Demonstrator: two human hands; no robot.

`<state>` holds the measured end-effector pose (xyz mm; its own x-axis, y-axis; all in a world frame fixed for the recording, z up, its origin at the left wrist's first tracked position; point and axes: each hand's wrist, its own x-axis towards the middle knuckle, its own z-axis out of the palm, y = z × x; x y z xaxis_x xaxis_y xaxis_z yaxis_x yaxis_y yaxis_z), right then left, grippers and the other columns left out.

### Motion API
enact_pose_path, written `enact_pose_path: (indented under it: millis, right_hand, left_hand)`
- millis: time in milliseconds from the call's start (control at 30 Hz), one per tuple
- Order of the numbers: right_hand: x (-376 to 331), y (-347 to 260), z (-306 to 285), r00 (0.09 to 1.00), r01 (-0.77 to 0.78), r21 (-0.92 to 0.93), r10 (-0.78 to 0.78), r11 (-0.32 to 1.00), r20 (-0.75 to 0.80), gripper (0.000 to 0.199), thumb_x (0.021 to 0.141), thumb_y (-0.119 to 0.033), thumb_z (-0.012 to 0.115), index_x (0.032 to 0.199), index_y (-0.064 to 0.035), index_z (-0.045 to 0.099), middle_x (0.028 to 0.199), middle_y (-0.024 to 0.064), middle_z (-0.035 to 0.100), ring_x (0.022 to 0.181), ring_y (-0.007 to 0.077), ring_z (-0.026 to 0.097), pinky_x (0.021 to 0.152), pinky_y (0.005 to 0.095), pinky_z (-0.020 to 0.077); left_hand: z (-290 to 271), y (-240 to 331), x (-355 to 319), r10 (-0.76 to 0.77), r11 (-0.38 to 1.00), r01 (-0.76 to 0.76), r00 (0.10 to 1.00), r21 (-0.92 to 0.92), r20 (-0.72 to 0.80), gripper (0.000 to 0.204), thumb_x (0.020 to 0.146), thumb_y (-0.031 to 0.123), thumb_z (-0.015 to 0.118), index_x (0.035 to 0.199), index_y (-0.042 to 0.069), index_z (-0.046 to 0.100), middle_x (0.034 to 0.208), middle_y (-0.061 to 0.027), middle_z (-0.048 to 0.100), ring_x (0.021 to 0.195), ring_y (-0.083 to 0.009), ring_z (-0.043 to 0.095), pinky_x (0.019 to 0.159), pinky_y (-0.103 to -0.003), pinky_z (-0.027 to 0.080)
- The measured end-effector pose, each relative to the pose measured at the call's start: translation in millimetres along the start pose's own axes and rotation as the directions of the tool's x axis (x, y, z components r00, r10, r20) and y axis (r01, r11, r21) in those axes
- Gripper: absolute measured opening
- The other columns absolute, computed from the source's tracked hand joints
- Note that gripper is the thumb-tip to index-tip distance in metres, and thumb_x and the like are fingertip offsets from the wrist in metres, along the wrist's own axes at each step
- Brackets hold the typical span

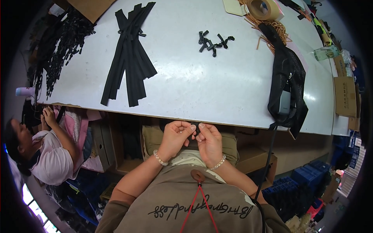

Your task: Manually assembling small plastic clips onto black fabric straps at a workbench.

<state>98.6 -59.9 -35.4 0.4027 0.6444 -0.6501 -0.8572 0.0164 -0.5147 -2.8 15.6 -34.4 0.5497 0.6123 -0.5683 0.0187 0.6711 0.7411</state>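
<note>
Close together at the table's near edge, my two hands pinch a small black piece (pixel 193 136) whose kind I cannot make out. My left hand (pixel 178 136) has thumb and forefinger pressed together on one side of it. On the other side, my right hand (pixel 209 139) holds it the same way. Much of the piece is hidden by my fingers. Beyond them on the white table (pixel 175 85) lies a bundle of flat black strips (pixel 131 58), crossed over each other. A loose group of small black parts (pixel 213 43) sits farther back.
A black mesh pouch (pixel 287 85) with a grey device lies at the right, its cable running down beside me. Behind it are brown cords (pixel 279 31) and a tape roll (pixel 262 8). Black pieces (pixel 64 42) heap at far left. A co-worker (pixel 54 151) sits left.
</note>
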Motion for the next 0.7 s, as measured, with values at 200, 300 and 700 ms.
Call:
enact_pose_path:
  millis: [200, 300, 700]
  right_hand:
    - [1.0, -4.6, -7.2, 0.996, -0.046, -0.054, 0.051, 0.997, 0.08, 0.004, 0.087, -0.004, 0.056, 0.091, -0.003, 0.055, 0.071, 0.001, 0.054, 0.06, 0.0082, 0.048, 0.059, 0.0247, 0.0441]
    - [-5.1, -12.5, -8.3, 0.983, 0.018, -0.163, 0.012, 0.987, 0.183, 0.007, 0.086, 0.0, 0.057, 0.092, -0.0006, 0.056, 0.076, 0.0025, 0.056, 0.064, 0.0089, 0.052, 0.06, 0.0233, 0.0455]
    - [-11.7, -21.9, -15.9, 0.852, 0.417, -0.314, -0.246, 0.853, 0.463, 0.012, 0.081, 0.009, 0.057, 0.092, 0.0031, 0.058, 0.096, 0.007, 0.054, 0.076, 0.0097, 0.055, 0.067, 0.0211, 0.0472]
  left_hand:
    - [-3.7, 1.2, -2.8, -0.013, 1.0, 0.013, 1.0, 0.019, 0.005, 0.009, 0.085, 0.007, 0.062, 0.084, -0.002, 0.059, 0.073, -0.0067, 0.062, 0.061, -0.0086, 0.059, 0.044, -0.019, 0.046]
    - [-2.3, -1.3, -13.2, 0.128, 0.99, -0.128, 0.992, 0.061, -0.003, 0.005, 0.084, 0.002, 0.061, 0.084, -0.002, 0.059, 0.077, -0.0076, 0.062, 0.066, -0.0106, 0.06, 0.05, -0.02, 0.05]
    - [-2.9, -0.5, -17.4, 0.618, 0.663, -0.642, 0.76, 0.386, 0.202, 0.012, 0.074, -0.01, 0.063, 0.082, -0.002, 0.061, 0.083, -0.0107, 0.064, 0.076, -0.0168, 0.061, 0.067, -0.025, 0.049]
